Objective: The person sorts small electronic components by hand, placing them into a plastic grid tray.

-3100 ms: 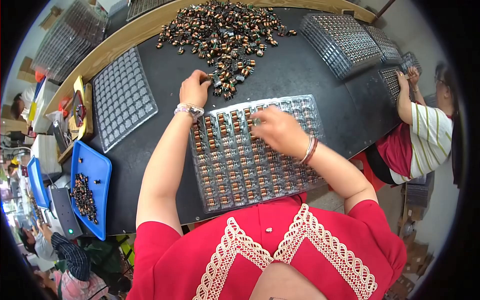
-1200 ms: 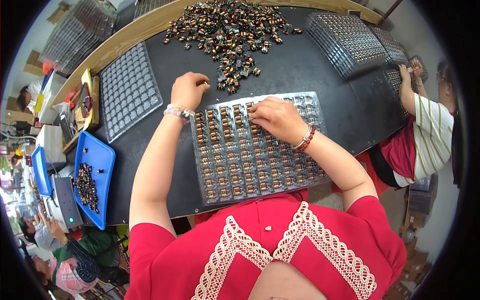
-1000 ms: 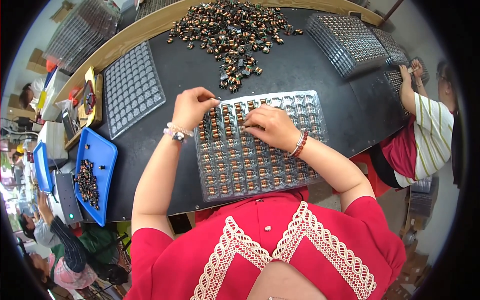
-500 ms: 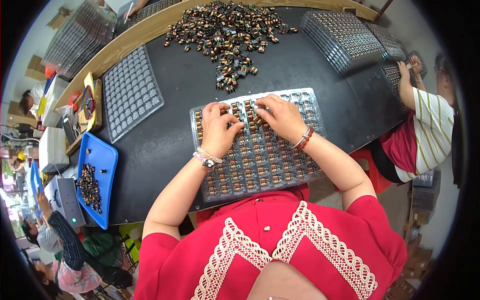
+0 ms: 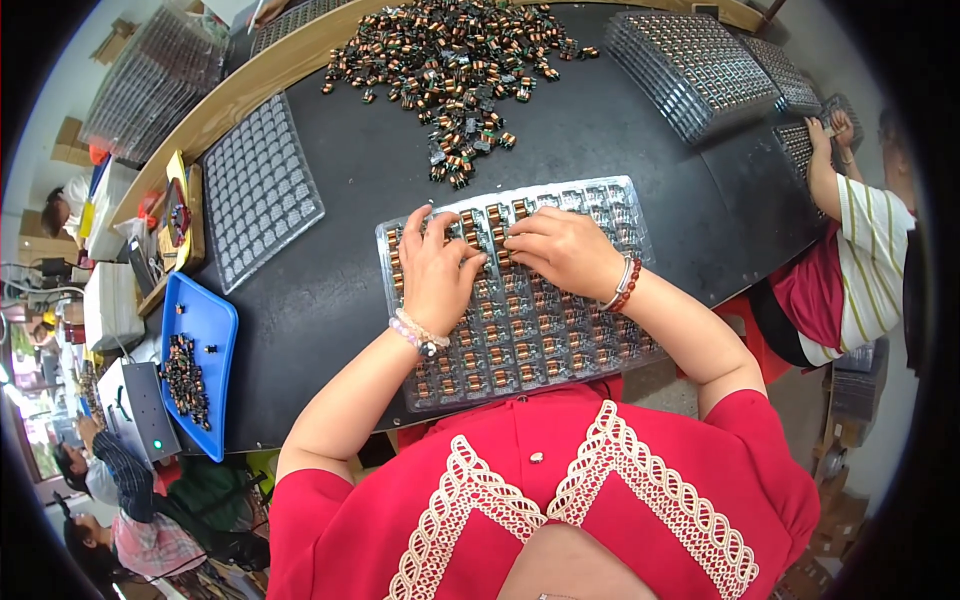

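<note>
A clear plastic tray (image 5: 520, 375) with rows of pockets lies in front of me, many pockets holding small copper-wound coils (image 5: 498, 357). My left hand (image 5: 433, 275) rests over its upper left part. Thumb and index finger come together on a coil there, while the other fingers are spread. Beside it, my right hand (image 5: 570, 252) bends over the upper middle pockets, its fingertips pinched on another coil, mostly hidden beneath them. Beyond the tray spreads a large heap of loose coils (image 5: 450, 70).
An unfilled-looking pocket tray (image 5: 262, 195) lies at the left, above a blue tray (image 5: 222, 330) with loose coils. Stacked filled trays (image 5: 690, 75) stand at the far right. A wooden rail (image 5: 240, 85) edges the black table (image 5: 340, 260). A co-worker (image 5: 865, 230) sits at the right.
My right hand has shifted slightly down, its fingers drawn closer together. My left hand's middle fingers have straightened and spread on the tray.
</note>
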{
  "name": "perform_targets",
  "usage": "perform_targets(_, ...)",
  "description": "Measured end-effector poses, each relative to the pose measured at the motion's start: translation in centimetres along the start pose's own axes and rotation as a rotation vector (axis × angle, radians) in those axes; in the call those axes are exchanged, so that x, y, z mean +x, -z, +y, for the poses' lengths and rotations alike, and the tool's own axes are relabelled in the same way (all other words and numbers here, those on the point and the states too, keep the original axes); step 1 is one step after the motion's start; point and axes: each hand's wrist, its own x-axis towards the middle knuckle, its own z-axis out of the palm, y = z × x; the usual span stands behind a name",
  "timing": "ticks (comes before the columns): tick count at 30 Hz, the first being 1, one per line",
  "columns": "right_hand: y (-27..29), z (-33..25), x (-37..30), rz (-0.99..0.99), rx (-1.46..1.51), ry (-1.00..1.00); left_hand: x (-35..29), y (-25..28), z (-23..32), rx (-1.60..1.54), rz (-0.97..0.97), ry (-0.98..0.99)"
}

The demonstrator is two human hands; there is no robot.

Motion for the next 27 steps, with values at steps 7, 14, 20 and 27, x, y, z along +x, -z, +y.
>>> perform_targets(7, 0.5, -0.4, 0.1, -0.030, -0.174, 0.075, 5.4, -0.6, -3.5, -0.026, 0.093, 0.059)
perform_targets(14, 2.0, -1.1, -2.1, 0.053, -0.005, -0.026, 10.1, -1.4, -6.1, 0.068, -0.048, 0.308)
perform_targets(20, 0.7, -1.1, -3.9, 0.000, 0.103, -0.115, 9.5, -0.9, -6.2, 0.012, -0.090, 0.344)
perform_targets(27, 0.3, -1.8, -4.2, -0.010, 0.022, -0.161, 8.7, -0.9, -8.3, -0.275, -0.026, 0.379)
